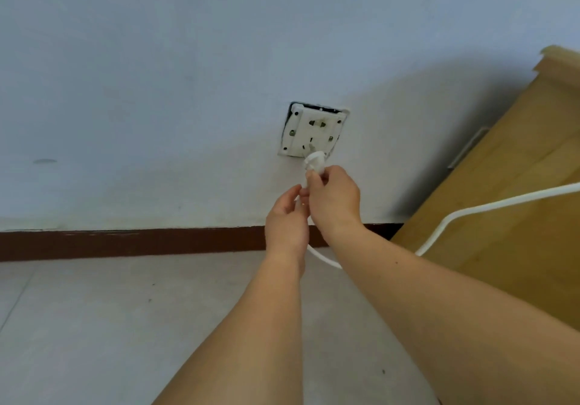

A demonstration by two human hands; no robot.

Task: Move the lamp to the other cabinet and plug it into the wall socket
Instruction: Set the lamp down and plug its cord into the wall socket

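A white wall socket (314, 130) sits low on the pale wall, its plate loose and tilted out of a dark recess. My right hand (334, 197) grips the white plug (314, 162) just below the socket's lower holes, with a prong pointing at them. My left hand (287, 216) pinches the white cord (489, 208) right behind the plug. The cord loops down behind my arms and runs off to the right across the wooden cabinet (508, 184). The lamp is out of view.
A dark brown skirting board (125, 243) runs along the foot of the wall. Below it lies a light tiled floor (110, 326). The cabinet stands against the wall at the right, with a pale handle (469, 150) on its front.
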